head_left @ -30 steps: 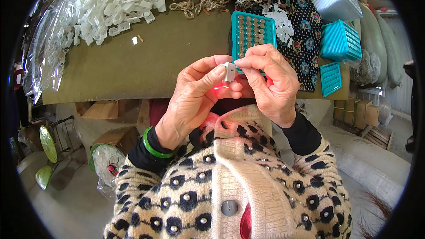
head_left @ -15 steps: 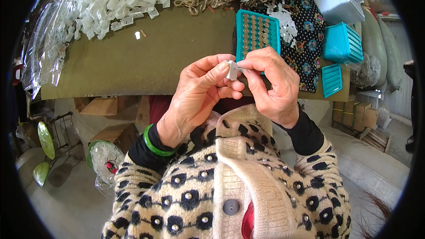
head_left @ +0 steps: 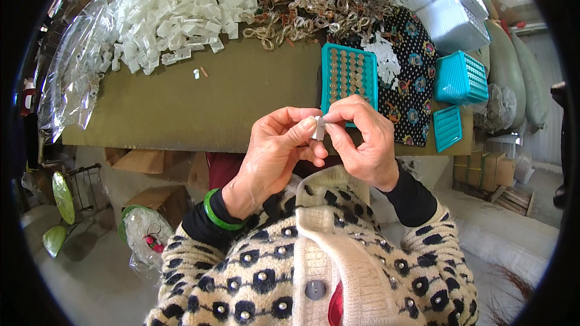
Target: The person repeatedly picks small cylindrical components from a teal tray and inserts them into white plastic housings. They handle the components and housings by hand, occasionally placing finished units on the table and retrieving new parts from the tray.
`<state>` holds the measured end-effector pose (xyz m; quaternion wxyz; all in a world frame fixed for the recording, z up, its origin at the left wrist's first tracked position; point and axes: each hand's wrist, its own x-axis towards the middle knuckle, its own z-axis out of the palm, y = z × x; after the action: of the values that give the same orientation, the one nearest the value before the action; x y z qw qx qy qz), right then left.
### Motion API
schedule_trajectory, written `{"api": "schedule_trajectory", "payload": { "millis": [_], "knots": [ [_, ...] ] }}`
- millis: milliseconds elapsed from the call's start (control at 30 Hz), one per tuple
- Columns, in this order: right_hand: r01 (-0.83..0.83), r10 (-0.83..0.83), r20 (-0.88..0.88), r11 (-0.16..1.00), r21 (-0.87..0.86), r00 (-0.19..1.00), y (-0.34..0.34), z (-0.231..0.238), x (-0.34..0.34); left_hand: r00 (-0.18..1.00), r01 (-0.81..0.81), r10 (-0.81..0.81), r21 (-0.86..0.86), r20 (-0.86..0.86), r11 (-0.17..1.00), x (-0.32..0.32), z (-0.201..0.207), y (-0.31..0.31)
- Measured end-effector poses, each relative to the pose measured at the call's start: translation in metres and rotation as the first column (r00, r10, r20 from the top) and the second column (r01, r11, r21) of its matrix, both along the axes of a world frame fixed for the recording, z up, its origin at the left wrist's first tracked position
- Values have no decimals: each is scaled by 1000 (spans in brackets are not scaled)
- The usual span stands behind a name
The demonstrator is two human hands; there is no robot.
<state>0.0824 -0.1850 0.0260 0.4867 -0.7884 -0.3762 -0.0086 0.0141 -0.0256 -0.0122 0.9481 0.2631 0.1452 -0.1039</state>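
Observation:
A small white plastic piece (head_left: 318, 128) is pinched between the thumb and fingers of my left hand (head_left: 275, 151). From the other side, the thumb and forefinger of my right hand (head_left: 365, 142) close together right at the piece's edge. Whatever those right fingertips hold is too small and covered to make out. Just beyond my hands lies a teal tray (head_left: 373, 78) with rows of round, coin-like metal discs (head_left: 343, 72). A scatter of flat white pieces (head_left: 385, 60) lies beside it on a dark patterned cloth (head_left: 417, 78).
White plastic pieces (head_left: 181, 12) form a big heap at the far left, beside clear plastic film (head_left: 78, 54). Tangled clear-and-copper loops (head_left: 314, 0) are piled at the back. To the right stand stacked teal trays (head_left: 460, 78), white trays (head_left: 447, 12) and a single teal tray (head_left: 447, 128).
The whole view has shifted, so the table sits lower in the picture. My right fingertips have come closer to the white piece; the thin bit seen between them before is now hidden.

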Motion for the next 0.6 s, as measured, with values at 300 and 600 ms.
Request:
{"api": "schedule_trajectory", "payload": {
  "millis": [300, 600],
  "knots": [
    [-71, 69, -51, 996, -44, 996, 2, -1, 2, 1000, 8, -7, 54, -15, 999, 0, -3, 2],
    [-100, 107, 77, 991, -91, 991, 10, -7, 8, 999, -2, 0, 34, 42, 999, -1, -6, 8]
  ]
}}
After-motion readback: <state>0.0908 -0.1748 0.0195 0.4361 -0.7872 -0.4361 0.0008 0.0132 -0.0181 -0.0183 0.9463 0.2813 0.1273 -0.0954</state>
